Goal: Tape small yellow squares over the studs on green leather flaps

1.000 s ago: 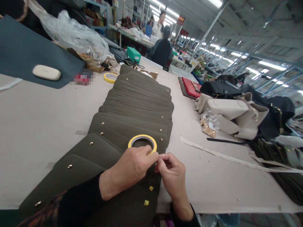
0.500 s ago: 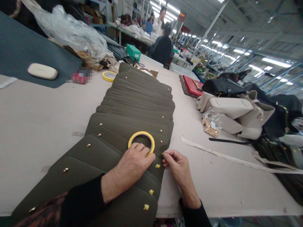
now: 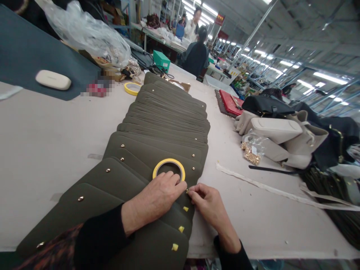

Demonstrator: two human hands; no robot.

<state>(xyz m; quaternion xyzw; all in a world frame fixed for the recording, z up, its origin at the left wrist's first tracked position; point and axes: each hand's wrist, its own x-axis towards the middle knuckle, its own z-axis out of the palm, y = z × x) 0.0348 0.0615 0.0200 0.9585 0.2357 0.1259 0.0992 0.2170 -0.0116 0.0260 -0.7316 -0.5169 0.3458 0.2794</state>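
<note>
A long overlapping row of dark olive panels (image 3: 135,152) lies on the table, with small gold studs along both sides. My left hand (image 3: 156,198) rests on the panels, its fingers closed round the near edge of a roll of yellow tape (image 3: 155,169). Just to its right, my right hand (image 3: 209,204) pinches a small piece of yellow tape (image 3: 187,191) between thumb and forefinger, over the panels' right edge. Nearer me, several yellow tape pieces (image 3: 181,229) stick to the right side of the panels, where studs sit on the farther ones.
A second yellow tape roll (image 3: 132,89) lies at the back left, near a white case (image 3: 53,80) and a plastic bag (image 3: 90,33). On the right are beige bags (image 3: 275,127), a bag of gold fittings (image 3: 251,153) and a white strip (image 3: 258,182). A seated person (image 3: 195,56) is farther back.
My right hand has moved left with the tape piece, from beside the panels to their right edge, close to my left thumb. My left hand keeps hold of the tape roll.
</note>
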